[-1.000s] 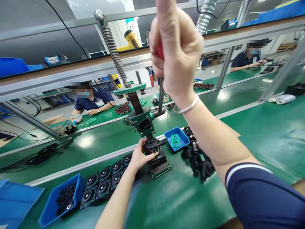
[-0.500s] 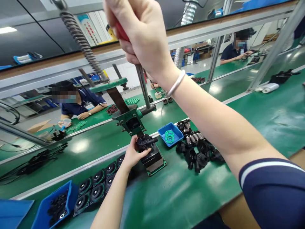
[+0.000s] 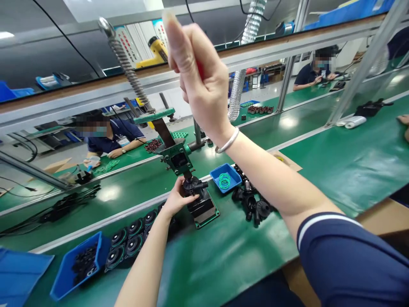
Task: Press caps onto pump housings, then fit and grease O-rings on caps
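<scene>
1. Lowered in head view since earlier frame: right hand [image 3: 204, 85], fist closed round red lever handle [image 3: 200, 69].
2. Left hand [image 3: 176, 199]: half-curled, steadying black ported housing [image 3: 191, 185] under arbor press ram [image 3: 188, 174].
3. Housing: probably light, stiff plastic; hold by rim.

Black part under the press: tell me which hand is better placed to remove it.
Probably the left hand: it holds the black part under the press, while the right hand is raised, closed around the red handle.
</scene>
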A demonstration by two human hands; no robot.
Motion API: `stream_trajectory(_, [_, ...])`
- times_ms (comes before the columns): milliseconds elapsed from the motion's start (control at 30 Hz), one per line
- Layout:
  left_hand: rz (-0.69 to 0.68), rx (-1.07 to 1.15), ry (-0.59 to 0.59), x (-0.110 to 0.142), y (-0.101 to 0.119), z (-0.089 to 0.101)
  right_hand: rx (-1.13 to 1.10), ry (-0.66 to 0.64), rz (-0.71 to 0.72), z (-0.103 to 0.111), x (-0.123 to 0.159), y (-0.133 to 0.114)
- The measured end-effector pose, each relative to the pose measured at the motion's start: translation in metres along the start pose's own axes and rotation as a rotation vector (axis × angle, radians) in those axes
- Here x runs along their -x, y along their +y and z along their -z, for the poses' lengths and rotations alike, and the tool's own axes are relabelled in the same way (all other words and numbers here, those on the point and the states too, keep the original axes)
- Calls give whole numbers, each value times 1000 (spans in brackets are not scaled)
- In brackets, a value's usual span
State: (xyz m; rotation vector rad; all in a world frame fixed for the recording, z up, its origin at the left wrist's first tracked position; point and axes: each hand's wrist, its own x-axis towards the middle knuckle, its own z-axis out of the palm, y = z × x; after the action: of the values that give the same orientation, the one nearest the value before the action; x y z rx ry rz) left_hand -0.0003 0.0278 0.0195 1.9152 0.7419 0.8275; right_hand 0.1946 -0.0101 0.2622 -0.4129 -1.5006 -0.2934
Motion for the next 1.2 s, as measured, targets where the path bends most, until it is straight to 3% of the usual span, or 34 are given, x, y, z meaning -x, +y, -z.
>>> stream_trajectory(100, [-22, -21, 40, 5, 4, -6, 105, 14, 152, 8, 2, 3])
stream_trajectory(167, [-37, -40, 104, 19, 5, -12, 213, -37, 45, 22, 18, -11])
stream_trajectory(233, [-143, -123, 167, 46, 4, -19, 243, -89, -114, 42, 50, -35])
stream_trajectory(300, [-311, -287, 177, 77, 6, -28, 238, -208, -233, 62, 92, -61])
stream_trajectory(367, [-478, -461, 145, 105, 10, -36, 242, -410, -320, 78, 135, -84])
stream_trajectory(467, [-670, -605, 131, 124, 21, -46, 229, -671, -407, 92, 188, -111])
stream_trajectory(600, [-770, -654, 157, 117, 29, -56, 168, -724, -437, 98, 236, -140])
stream_trajectory(733, [-649, -591, 182, 104, 34, -78, 270, -776, -303, 103, 264, -159])
stream_trajectory(800, [-618, -538, 191, 98, 36, -95, 428, -779, -230, 105, 267, -165])
stream_trajectory(967, [-872, -315, 110, 77, 49, -135, 658, -740, -183, 125, 243, -161])
stream_trajectory(1067, [-817, -253, 59, 74, 54, -142, 833, -663, -264, 169, 223, -142])
stream_trajectory(1200, [-625, -379, 42, 90, 37, -121, 1341, -457, -548, 276, 227, -95])
